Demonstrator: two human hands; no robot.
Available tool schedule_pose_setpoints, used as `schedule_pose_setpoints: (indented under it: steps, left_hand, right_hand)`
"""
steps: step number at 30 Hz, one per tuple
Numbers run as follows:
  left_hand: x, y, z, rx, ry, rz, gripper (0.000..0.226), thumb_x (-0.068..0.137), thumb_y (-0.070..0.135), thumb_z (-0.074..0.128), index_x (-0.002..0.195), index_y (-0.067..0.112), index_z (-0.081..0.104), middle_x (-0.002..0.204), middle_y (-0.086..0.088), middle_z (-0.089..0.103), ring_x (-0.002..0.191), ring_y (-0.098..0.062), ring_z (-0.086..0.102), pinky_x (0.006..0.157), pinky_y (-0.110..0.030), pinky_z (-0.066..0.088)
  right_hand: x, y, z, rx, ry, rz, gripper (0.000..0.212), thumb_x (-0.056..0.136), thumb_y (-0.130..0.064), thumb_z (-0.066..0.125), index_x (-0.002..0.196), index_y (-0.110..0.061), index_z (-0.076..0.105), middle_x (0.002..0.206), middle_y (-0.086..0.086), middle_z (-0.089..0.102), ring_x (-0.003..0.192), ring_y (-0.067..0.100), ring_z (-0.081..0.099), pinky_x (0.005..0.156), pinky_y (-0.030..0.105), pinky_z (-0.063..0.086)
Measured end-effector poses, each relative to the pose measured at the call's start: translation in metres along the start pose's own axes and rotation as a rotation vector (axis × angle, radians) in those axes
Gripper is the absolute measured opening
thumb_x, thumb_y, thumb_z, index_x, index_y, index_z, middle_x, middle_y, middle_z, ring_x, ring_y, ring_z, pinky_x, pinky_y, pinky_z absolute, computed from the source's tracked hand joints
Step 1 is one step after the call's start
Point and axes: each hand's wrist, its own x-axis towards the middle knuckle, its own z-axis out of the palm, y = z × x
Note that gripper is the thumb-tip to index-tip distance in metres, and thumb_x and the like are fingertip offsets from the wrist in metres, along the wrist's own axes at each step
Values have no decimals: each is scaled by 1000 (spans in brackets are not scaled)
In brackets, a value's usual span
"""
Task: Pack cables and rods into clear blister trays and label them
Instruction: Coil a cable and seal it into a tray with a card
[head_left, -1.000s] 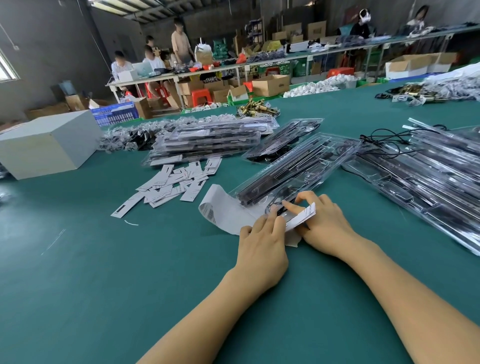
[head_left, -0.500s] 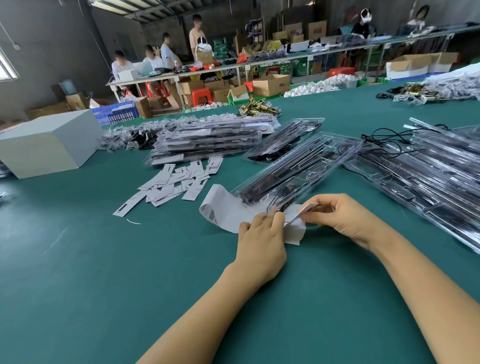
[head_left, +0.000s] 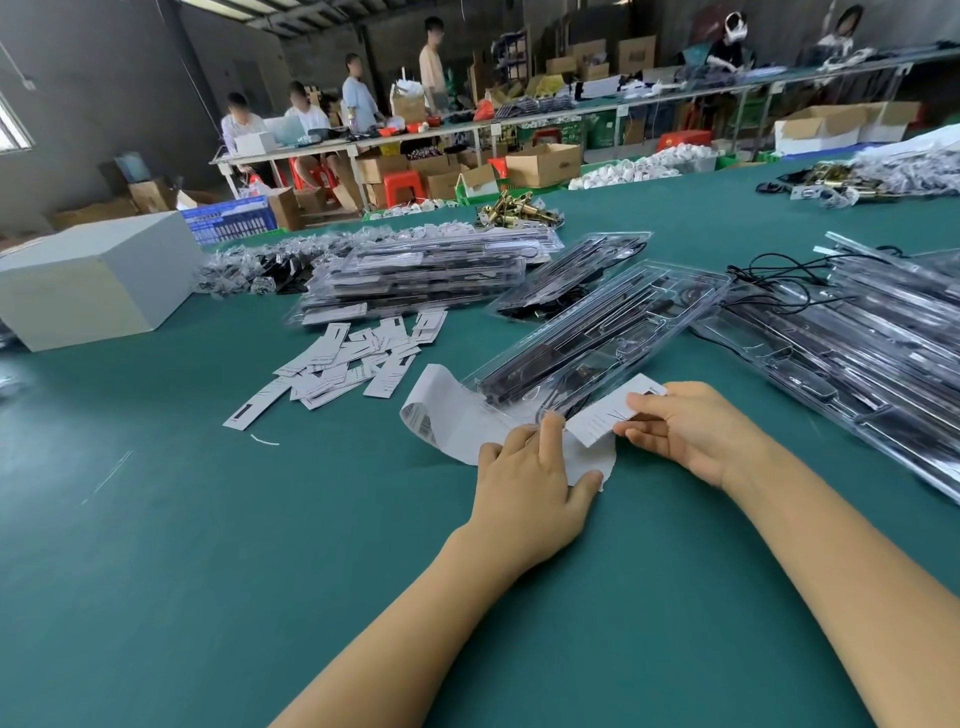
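The label (head_left: 613, 413) sits just near of the tray (head_left: 597, 338), at its near end, pinched by the right hand (head_left: 691, 431) between thumb and fingers. The left hand (head_left: 530, 478) lies flat, fingers straight, pressing the backing strip (head_left: 457, 415) to the table (head_left: 208, 519). To do this well, I judge the strip should stay pinned while the label peels at a low angle, then goes square onto the tray's near end and is smoothed from one edge. Spent backings (head_left: 353, 358) lie to the left, finished trays (head_left: 415, 275) beyond them.
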Motion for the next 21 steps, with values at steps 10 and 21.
schedule_pose_setpoints:
  steps: [10,21]
  left_hand:
    - [-1,-5,1,-21,-1,29,75,92,59,38,151,26,7,132,3,54,135,-17,30,100,-39,23]
    - [-2,-3,1,12,25,49,57,90,59,41,131,20,31,131,2,56,129,-19,35,92,-38,25]
  right_hand:
    - [3,1,11,-102,-69,29,8,92,3,57,85,-1,54,73,13,69,56,11,68,47,17,52]
    - [12,7,24,51,31,10,13,91,9,55,86,0,46,70,14,61,53,17,69,43,18,51]
